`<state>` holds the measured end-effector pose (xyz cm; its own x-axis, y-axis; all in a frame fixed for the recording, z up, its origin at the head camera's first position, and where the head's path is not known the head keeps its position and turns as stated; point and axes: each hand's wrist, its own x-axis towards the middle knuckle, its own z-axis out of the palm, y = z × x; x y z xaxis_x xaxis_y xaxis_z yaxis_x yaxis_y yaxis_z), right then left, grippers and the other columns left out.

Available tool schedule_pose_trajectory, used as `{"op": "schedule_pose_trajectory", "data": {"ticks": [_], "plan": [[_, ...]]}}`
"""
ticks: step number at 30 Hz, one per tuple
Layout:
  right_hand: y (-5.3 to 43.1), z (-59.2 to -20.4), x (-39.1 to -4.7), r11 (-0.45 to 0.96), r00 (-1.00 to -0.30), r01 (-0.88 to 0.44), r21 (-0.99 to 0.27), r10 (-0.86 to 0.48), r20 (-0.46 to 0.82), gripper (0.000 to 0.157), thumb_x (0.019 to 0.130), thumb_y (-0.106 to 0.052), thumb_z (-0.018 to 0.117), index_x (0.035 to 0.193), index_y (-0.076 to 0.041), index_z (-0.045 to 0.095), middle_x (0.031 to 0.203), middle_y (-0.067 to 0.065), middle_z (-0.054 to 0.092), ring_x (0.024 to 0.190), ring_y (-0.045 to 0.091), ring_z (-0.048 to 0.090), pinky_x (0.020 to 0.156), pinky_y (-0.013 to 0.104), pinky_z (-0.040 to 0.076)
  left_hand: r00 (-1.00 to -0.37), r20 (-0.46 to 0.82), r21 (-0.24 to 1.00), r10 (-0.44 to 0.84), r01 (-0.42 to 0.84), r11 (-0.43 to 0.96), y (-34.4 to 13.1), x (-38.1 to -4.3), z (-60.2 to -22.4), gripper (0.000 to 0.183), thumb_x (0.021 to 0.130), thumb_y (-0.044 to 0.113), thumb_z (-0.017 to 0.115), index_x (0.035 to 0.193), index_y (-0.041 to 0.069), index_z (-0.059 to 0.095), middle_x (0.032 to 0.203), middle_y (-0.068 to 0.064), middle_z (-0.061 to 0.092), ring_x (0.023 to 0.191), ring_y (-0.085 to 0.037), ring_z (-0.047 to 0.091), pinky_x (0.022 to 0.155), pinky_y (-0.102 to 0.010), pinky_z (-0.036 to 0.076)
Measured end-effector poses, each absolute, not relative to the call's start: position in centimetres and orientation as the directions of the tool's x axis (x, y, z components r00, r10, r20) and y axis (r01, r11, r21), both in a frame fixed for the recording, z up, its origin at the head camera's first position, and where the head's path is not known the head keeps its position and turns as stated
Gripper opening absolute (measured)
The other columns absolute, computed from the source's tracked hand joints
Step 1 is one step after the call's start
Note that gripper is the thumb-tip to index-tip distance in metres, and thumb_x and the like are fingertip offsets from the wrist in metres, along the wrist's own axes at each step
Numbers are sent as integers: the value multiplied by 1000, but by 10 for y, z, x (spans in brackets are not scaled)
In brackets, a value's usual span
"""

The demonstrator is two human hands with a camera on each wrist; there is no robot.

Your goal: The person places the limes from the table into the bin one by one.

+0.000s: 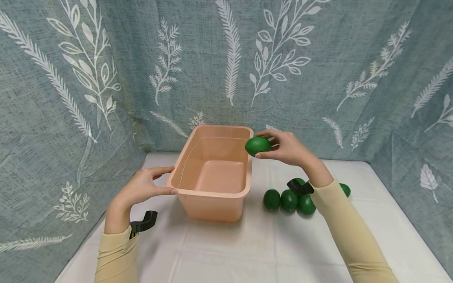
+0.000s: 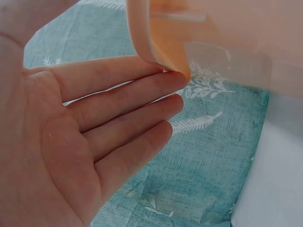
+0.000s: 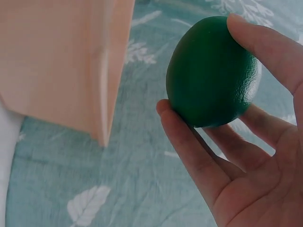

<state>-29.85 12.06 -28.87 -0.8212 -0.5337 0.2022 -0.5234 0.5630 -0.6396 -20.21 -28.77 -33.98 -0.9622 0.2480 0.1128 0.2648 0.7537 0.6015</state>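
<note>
In the head view my right hand [image 1: 283,147] holds a glossy green egg-shaped object [image 1: 257,146] beside the right rim of a peach plastic bin [image 1: 213,193], above rim height. The right wrist view has the thumb on one side of this smooth green object [image 3: 213,71] and the fingers on the other. My left hand [image 1: 146,184] is at the bin's near left corner, thumb and index fingertips right at the rim. From the left wrist, its fingers [image 2: 118,104] look straight and side by side, tips against the rim [image 2: 138,33]. The bin's visible inside is bare.
Several more green egg-shaped objects [image 1: 271,199] lie grouped on the white tablecloth [image 1: 226,251] right of the bin, partly hidden behind the right forearm and its black wrist camera [image 1: 300,187]. A blue-green curtain [image 1: 198,59] with white leaf prints surrounds the table at the back and sides.
</note>
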Motion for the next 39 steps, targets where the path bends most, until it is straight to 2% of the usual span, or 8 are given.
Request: {"op": "schedule_pose_trajectory", "data": {"ticks": [9,14,23,30,35,39], "plan": [[87,-279,-305,539,-798,-529,-655,-579,168,61,78,-41,77,132,-25,54,126,3,56,101,20,64,81,32,57,-963,110,605,247,262,752,-288,-202,-340,77,74,49,77,137,11,53,138,-13,52,128,-42,46,101,-56,43],[68,-280,-308,506,-765,-571,-646,-614,194,62,79,-38,76,134,-22,54,127,6,57,101,22,64,84,32,57,-963,109,612,248,262,747,-287,-202,-340,77,73,50,78,136,12,54,138,-11,53,128,-41,45,102,-56,43],[40,-287,-322,480,-748,-566,-670,-642,171,61,78,-39,77,132,-22,55,131,3,57,106,21,62,86,32,55,-961,121,606,250,271,748,-288,-202,-341,77,73,49,78,136,11,54,138,-11,53,128,-40,45,102,-55,43],[27,-293,-332,437,-721,-582,-686,-667,186,56,82,-32,75,132,-16,56,133,6,55,114,22,59,93,29,53,-964,111,602,242,259,756,-288,-203,-341,78,72,50,78,136,13,54,138,-9,53,128,-38,46,102,-53,44],[31,-298,-334,411,-732,-545,-731,-659,175,57,85,-26,72,136,-10,51,137,10,52,117,26,59,96,29,52,-961,120,598,251,271,754,-288,-204,-341,76,73,49,78,135,11,54,137,-10,54,127,-39,47,102,-53,43],[46,-299,-330,452,-770,-523,-723,-615,172,58,85,-32,71,137,-16,51,137,8,53,115,26,60,95,34,53,-957,128,601,261,284,747,-289,-203,-341,75,74,47,78,135,10,55,136,-11,54,128,-40,46,103,-54,42]]}}
